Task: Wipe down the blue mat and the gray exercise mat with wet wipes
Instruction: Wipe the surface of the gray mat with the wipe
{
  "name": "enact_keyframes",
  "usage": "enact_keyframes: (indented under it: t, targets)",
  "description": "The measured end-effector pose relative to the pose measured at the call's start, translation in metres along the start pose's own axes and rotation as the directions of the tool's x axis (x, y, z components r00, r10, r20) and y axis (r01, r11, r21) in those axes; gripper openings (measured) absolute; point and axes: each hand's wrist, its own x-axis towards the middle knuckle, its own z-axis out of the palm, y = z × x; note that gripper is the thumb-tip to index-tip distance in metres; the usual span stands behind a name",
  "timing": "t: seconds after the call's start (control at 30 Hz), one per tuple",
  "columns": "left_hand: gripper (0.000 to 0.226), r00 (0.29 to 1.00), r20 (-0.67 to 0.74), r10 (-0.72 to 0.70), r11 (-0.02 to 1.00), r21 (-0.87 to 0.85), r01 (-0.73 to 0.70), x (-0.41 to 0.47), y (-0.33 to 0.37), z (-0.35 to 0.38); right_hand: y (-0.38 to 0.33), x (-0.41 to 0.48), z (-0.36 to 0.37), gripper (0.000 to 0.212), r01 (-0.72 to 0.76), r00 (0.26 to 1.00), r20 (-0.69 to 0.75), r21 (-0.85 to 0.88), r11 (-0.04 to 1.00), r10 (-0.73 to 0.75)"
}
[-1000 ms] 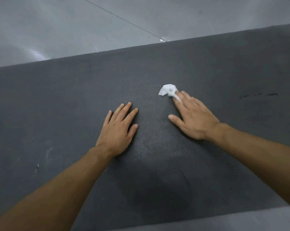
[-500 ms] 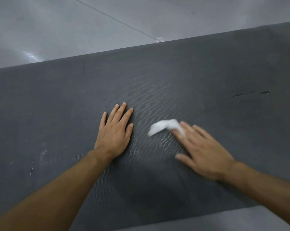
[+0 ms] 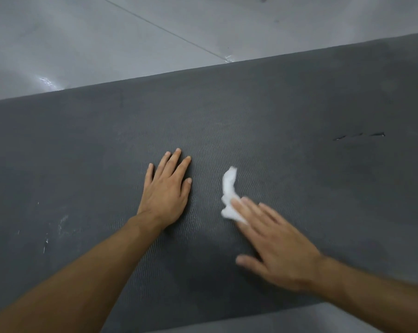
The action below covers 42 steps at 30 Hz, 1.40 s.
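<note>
The gray exercise mat lies across the whole view, dark and finely ribbed. My left hand rests flat on it, palm down with fingers slightly spread, holding nothing. To its right, my right hand presses its flat fingertips onto a crumpled white wet wipe, which sticks out ahead of the fingers toward the far side. The right hand is blurred by motion. No blue mat is in view.
Pale gray floor with a thin seam line lies beyond the mat's far edge, and a strip of floor shows at the near edge. A short tear marks the mat at the right. White scuffs sit at the left.
My right hand has dragged the wipe toward me across the mat, from beyond the left hand's fingertips to level with its wrist. The left hand has stayed planted.
</note>
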Motion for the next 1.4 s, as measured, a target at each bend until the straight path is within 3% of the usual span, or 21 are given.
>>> enact_keyframes:
  t: [0.1, 0.17, 0.23, 0.3, 0.4, 0.5, 0.6, 0.8, 0.87, 0.93, 1.03, 1.2, 1.3, 1.4]
  targets:
    - [0.056, 1.0, -0.009, 0.003, 1.0, -0.005, -0.004, 0.0, 0.0, 0.0, -0.016, -0.012, 0.008, 0.075, 0.169, 0.986, 0.013, -0.056, 0.984, -0.169]
    - [0.057, 1.0, -0.009, 0.0, 1.0, -0.01, 0.0, 0.0, 0.0, 0.0, -0.001, -0.01, 0.004, 0.073, 0.198, 0.98, 0.013, -0.093, 0.976, -0.197]
    - [0.057, 1.0, -0.003, -0.003, 1.0, -0.008, 0.003, 0.001, 0.001, -0.001, 0.027, 0.0, -0.003, 0.075, 0.079, 0.997, -0.005, -0.115, 0.99, -0.08]
    - [0.057, 1.0, 0.008, -0.006, 1.0, -0.007, 0.006, 0.001, 0.001, -0.001, 0.061, 0.012, -0.011, 0.078, -0.153, 0.988, -0.053, -0.126, 0.98, 0.147]
    - [0.056, 1.0, 0.017, -0.016, 1.0, -0.015, 0.016, 0.002, 0.003, -0.003, 0.107, 0.017, -0.027, 0.082, -0.474, 0.878, -0.091, -0.034, 0.88, 0.469]
    - [0.057, 1.0, 0.01, -0.022, 1.0, -0.01, 0.022, 0.002, 0.006, -0.002, 0.127, 0.017, -0.041, 0.085, -0.569, 0.818, -0.079, 0.037, 0.822, 0.57]
    - [0.059, 1.0, 0.009, -0.026, 1.0, 0.012, 0.026, 0.002, 0.007, 0.002, 0.112, 0.02, -0.035, 0.087, -0.509, 0.859, -0.042, 0.027, 0.86, 0.51]
    - [0.062, 1.0, -0.02, -0.013, 0.999, 0.041, 0.014, 0.004, 0.005, 0.008, 0.04, 0.013, -0.011, 0.082, -0.177, 0.983, -0.048, -0.032, 0.984, 0.175]
    - [0.067, 0.999, -0.043, -0.002, 0.999, 0.049, 0.004, 0.006, 0.004, 0.009, 0.028, 0.008, -0.005, 0.078, -0.053, 0.998, -0.038, -0.056, 0.997, 0.051]
    - [0.069, 0.999, -0.048, 0.007, 0.998, 0.057, -0.004, 0.01, 0.004, 0.009, 0.035, 0.008, -0.005, 0.077, -0.023, 0.999, -0.042, -0.086, 0.996, 0.02]
    - [0.068, 0.999, -0.033, 0.006, 0.998, 0.07, -0.004, 0.021, 0.005, 0.006, 0.071, 0.016, -0.013, 0.079, -0.206, 0.977, -0.077, -0.099, 0.974, 0.199]
    - [0.065, 1.0, -0.023, -0.013, 0.997, 0.072, 0.015, 0.049, 0.013, 0.003, 0.148, 0.023, -0.033, 0.08, -0.548, 0.825, -0.135, 0.051, 0.835, 0.549]
    - [0.065, 1.0, -0.028, 0.001, 0.996, 0.084, 0.002, 0.066, 0.014, 0.001, 0.179, 0.026, -0.04, 0.082, -0.629, 0.75, -0.169, 0.119, 0.768, 0.64]
    - [0.065, 1.0, -0.018, 0.007, 0.996, 0.094, -0.006, 0.087, 0.018, -0.002, 0.186, 0.032, -0.042, 0.085, -0.657, 0.721, -0.159, 0.15, 0.739, 0.674]
